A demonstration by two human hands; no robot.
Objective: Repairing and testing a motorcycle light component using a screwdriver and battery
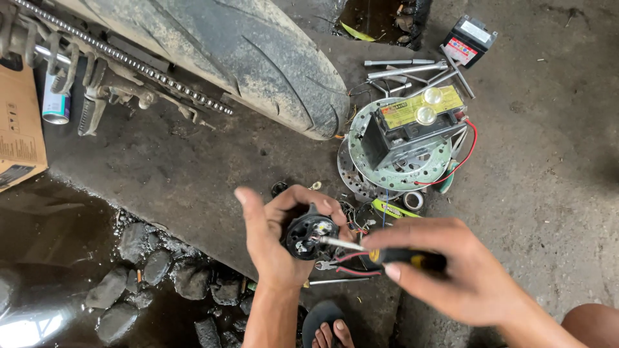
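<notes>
My left hand [274,235] grips a small round black part [308,235] with a light element in its face and red and black wires trailing from it. My right hand [454,264] holds a screwdriver [387,253] with a black and yellow handle. Its metal tip touches the face of the round part.
A motorcycle rear tyre [258,51] and drive chain [129,61] fill the top left. A battery [416,122] sits on brake discs [400,171], with socket wrenches [412,67] and a small box [471,40] behind. A cardboard box [19,122], wet stones [142,264] and my sandalled foot [329,332] lie below.
</notes>
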